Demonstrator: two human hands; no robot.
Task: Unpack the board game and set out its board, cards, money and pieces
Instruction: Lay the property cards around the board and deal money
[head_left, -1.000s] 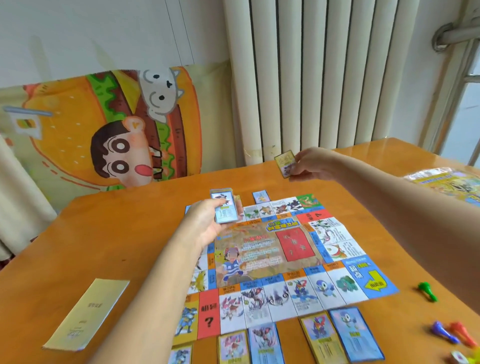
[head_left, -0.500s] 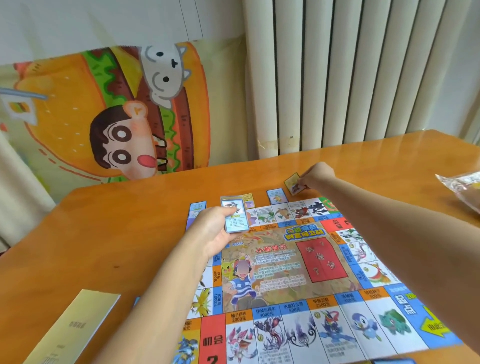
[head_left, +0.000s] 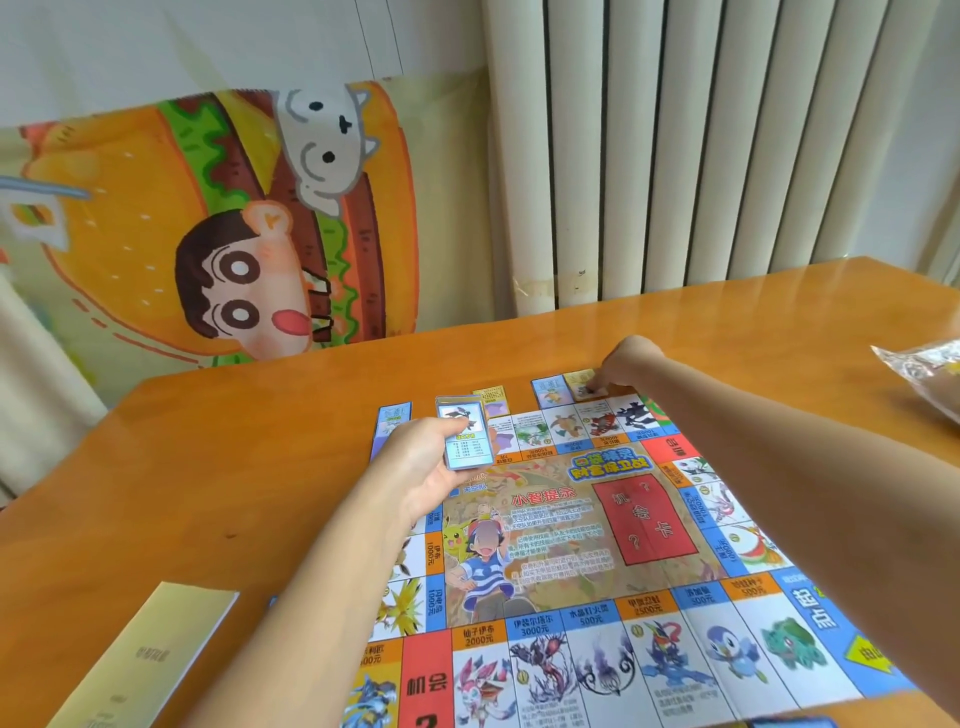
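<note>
A pale yellow leaflet (head_left: 140, 660) lies at the lower left on the orange surface (head_left: 260, 467). Beside it the game board (head_left: 571, 545) is unfolded flat across the middle and lower right of the frame. Over the board's upper left corner the left hand (head_left: 421, 462) holds a deck of cards (head_left: 465, 439) face up, its grip closed round the stack. Farther up, at the board's far edge, the right hand (head_left: 623, 364) has brought down the yellow card (head_left: 582, 384) it held in the air a second ago. The card now lies just beside a blue card (head_left: 550, 389) with the fingertips on it; whether that grip pinches or merely presses cannot be told. Another card thus appears to join the row, with much of the deck left to deal. A plastic bag (head_left: 919, 374) sits at the right edge.
</note>
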